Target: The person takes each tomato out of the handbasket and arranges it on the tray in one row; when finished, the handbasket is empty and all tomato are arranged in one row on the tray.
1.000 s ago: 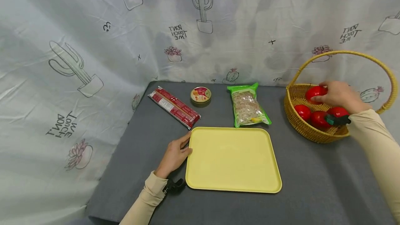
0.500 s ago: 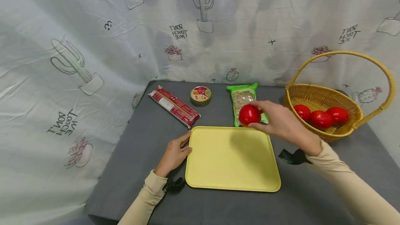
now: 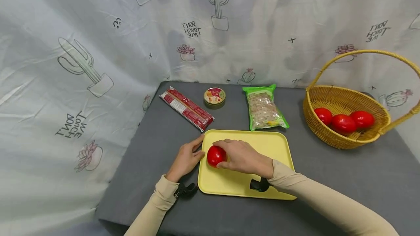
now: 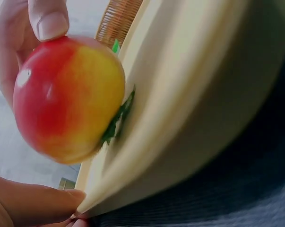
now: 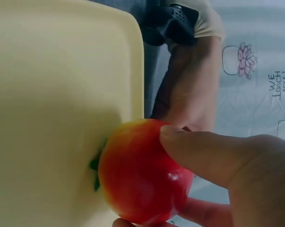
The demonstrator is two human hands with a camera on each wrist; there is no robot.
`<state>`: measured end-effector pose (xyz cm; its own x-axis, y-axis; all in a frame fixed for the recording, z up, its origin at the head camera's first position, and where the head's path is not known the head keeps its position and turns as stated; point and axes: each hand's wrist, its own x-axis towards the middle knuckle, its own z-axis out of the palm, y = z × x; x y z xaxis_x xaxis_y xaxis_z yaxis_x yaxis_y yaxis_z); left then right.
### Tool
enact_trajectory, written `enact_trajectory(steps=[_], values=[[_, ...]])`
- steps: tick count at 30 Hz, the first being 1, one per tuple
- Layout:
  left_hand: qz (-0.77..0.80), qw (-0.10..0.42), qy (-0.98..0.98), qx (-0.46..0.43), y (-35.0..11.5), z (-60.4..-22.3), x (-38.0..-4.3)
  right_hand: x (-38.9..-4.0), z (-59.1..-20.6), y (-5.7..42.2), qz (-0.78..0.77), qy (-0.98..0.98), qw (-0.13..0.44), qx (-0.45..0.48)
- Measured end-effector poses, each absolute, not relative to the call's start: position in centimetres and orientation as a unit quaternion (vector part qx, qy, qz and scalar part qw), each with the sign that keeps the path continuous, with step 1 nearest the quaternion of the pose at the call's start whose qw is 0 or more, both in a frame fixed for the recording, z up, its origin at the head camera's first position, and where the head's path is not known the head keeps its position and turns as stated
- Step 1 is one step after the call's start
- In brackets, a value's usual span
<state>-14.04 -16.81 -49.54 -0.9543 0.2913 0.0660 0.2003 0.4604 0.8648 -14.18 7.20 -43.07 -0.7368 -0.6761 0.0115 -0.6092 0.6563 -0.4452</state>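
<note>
"What is closest to the person?"
"A yellow tray [image 3: 269, 143] on the grey table [image 3: 154, 156]. The left hand [image 3: 186, 158] is at its left side, fingers extended and spaced along the edge, with thumb and fingertips touching the rim."

"And the other hand?"
"The right hand [image 3: 244, 157] reaches over the tray and grasps a red tomato [image 3: 216, 156] between thumb and fingers. The tomato is above the left part of the tray, leafy end towards it, with yellow showing around the leaves. I cannot tell whether it touches the surface."

"What is beyond the tray?"
"A red packet [image 3: 187, 108] lies slantwise, one end just beside the far left corner. A green-edged bag [image 3: 262, 108] lies just behind the far edge, and farther back is a round can [image 3: 214, 96]."

"To the right?"
"A wicker basket [image 3: 334, 99] with a tall handle holds three more tomatoes [image 3: 343, 124]. A cactus-print curtain [image 3: 131, 46] hangs behind everything."
</note>
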Motion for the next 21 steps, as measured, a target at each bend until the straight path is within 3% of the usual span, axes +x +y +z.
enact_trajectory(steps=[21], values=[[0.518,0.056,0.844,0.128,-16.71,-49.29,-14.19,-13.7,-43.52,7.29,-0.203,0.911,0.077,-0.351]])
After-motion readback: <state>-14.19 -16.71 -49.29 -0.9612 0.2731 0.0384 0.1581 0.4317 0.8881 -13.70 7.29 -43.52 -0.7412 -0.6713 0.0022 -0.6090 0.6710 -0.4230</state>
